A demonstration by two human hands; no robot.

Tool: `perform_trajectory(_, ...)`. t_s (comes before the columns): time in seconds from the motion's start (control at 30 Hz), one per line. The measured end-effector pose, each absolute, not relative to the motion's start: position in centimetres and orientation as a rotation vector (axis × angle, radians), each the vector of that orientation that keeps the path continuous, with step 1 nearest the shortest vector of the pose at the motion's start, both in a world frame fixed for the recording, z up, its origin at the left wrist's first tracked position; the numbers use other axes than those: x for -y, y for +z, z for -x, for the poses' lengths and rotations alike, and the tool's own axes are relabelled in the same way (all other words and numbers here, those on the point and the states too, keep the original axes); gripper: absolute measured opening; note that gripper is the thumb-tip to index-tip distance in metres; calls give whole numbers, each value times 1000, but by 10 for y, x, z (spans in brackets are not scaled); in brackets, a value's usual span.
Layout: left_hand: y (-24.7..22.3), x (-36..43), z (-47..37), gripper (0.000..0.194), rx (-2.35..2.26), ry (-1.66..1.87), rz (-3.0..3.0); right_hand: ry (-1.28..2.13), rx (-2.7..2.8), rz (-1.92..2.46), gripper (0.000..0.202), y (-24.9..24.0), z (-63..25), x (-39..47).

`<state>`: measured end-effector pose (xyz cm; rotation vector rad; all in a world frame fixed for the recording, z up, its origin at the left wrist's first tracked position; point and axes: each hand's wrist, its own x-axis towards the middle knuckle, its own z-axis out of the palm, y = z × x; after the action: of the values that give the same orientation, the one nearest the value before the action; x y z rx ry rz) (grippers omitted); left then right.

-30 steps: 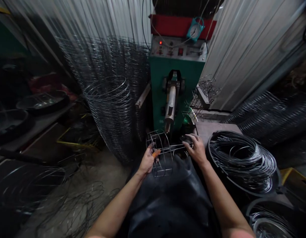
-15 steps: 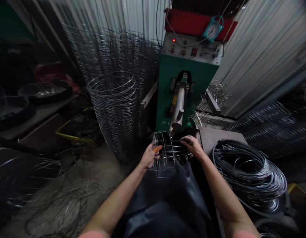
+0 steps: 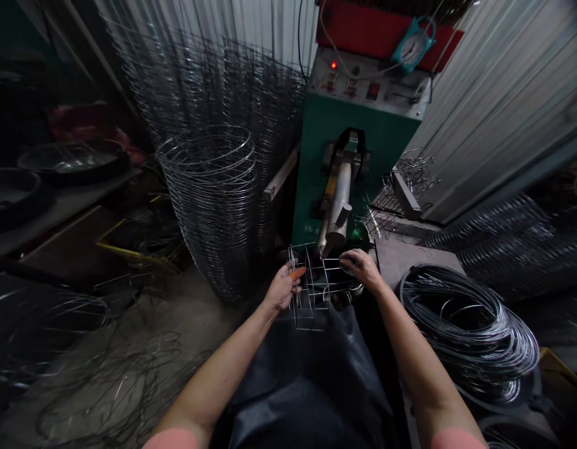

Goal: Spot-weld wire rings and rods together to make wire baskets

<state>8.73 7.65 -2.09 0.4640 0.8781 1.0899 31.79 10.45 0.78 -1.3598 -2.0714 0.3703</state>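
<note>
Hands apart. Left hand (image 3: 281, 289) grips the wire frame (image 3: 311, 288); right hand (image 3: 360, 268) pinches its wires at three o'clock. From the frame: machine (image 3: 356, 118) towards one o'clock, ring stack (image 3: 213, 209) at ten, wire coil (image 3: 496, 330) between three and four.

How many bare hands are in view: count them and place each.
2. The left hand grips the left side of the wire frame; the right hand is at its right-hand wires. No others are visible.
</note>
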Motion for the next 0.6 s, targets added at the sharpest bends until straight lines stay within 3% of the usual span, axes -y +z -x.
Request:
perform_trajectory(0.23, -19, -80, -87, 42, -880, 1094, -453, 393, 2054, 1375, 24, 1, -319, -110)
perform_trajectory(0.6, -20, -79, -94, 42, -949, 1161, -480, 123, 2010, 1434, 25, -9, -330, -84)
